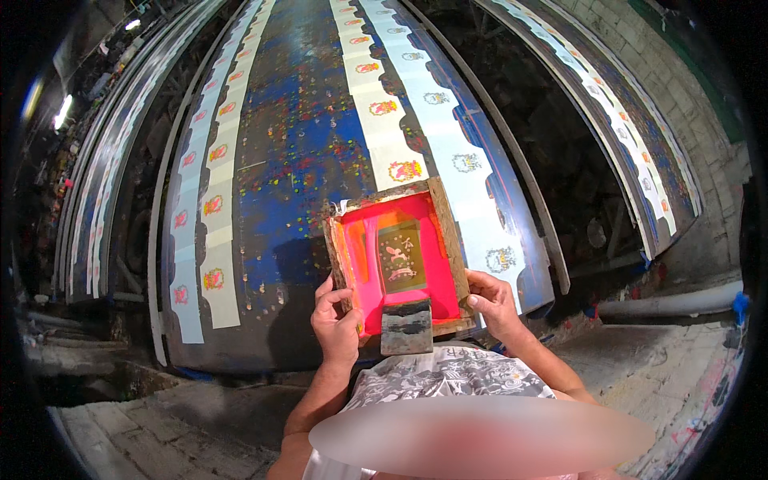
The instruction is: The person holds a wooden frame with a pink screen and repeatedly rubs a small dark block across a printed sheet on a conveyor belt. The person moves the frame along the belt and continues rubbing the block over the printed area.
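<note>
A wooden screen-printing frame (450, 232) is held up in front of my body, over the near end of a long table. Bright pink ink covers much of its mesh, with orange along the left side and a small design in a darker middle window. My left hand (336, 326) grips the frame's left side near the lower corner. On the opposite side my right hand (494, 306) clasps the wood, thumb on top. A dark, flat squeegee (406, 330) leans inside the frame at its near edge, its lower end jutting over the rim.
Paint-spotted printing table (304, 152) stretches away ahead. Along its left and right run strips of pale cut pieces (220, 292) bearing small red, yellow or grey prints. Rails (512, 136) flank the table. More tables (632, 152) stand on both sides. A pale pipe (672, 302) lies at right.
</note>
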